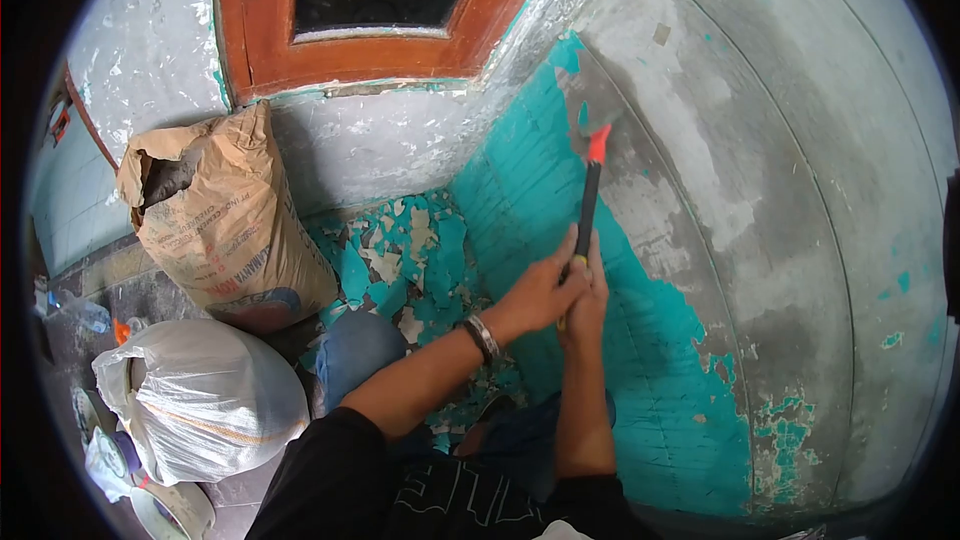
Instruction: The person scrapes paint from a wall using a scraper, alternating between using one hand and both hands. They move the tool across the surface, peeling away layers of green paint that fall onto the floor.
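My left hand (pixel 543 290) and my right hand (pixel 588 302) are both closed round the dark handle of a long scraper (pixel 590 195) with a red head. Its tip is at the wall, by the ragged upper edge of the turquoise paint (pixel 530 160). Right of that edge the wall shows bare grey plaster (pixel 720 200) with a few turquoise patches. My left wrist wears a bracelet. Below the wall, loose turquoise and pale paint flakes (pixel 405 250) cover the floor.
A torn brown paper cement sack (pixel 235 230) stands at the left, with a full white woven sack (pixel 205 400) in front of it. A brown wooden frame (pixel 370 70) with dark glass is set in the far wall. A round container (pixel 172 512) lies at lower left.
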